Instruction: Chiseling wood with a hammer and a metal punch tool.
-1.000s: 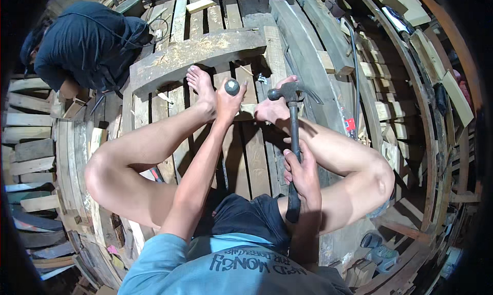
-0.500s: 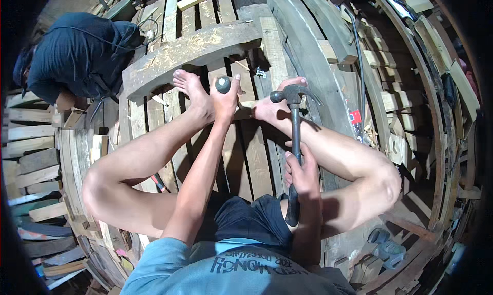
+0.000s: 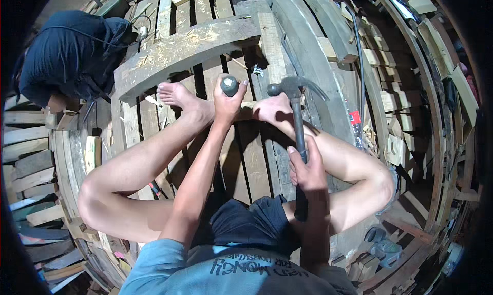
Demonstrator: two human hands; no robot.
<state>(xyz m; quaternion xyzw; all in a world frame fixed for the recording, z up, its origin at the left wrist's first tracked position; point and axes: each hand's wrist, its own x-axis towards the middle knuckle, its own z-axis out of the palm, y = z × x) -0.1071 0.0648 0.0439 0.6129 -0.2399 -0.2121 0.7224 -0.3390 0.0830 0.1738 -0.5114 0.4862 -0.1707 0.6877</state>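
Note:
My right hand point(image 3: 307, 166) is closed around the grip of a claw hammer point(image 3: 297, 107). Its dark metal head is raised over my right foot, with the curved claw pointing right. Between my feet, my left hand point(image 3: 226, 104) grips a dark, round-topped tool point(image 3: 229, 85) seen end-on. A pale worn patch marks its top; the lower part is hidden below my fist, so its kind does not show. The hammer head and this tool are apart. Beyond my feet lies a thick curved timber point(image 3: 185, 47) with wood chips on it.
I sit on spaced wooden slats point(image 3: 211, 90), my legs bent outward. At upper left another person in dark clothing point(image 3: 67, 56) bends over. Heavy beams point(image 3: 308, 43) run along the right, beside a black cable point(image 3: 359, 64). Stacked boards point(image 3: 33, 161) line the left side.
The hammer has shifted slightly, its head tilting so the claw reaches farther right. My left hand and its tool have moved a little right in the view. My left foot appears lower and farther left.

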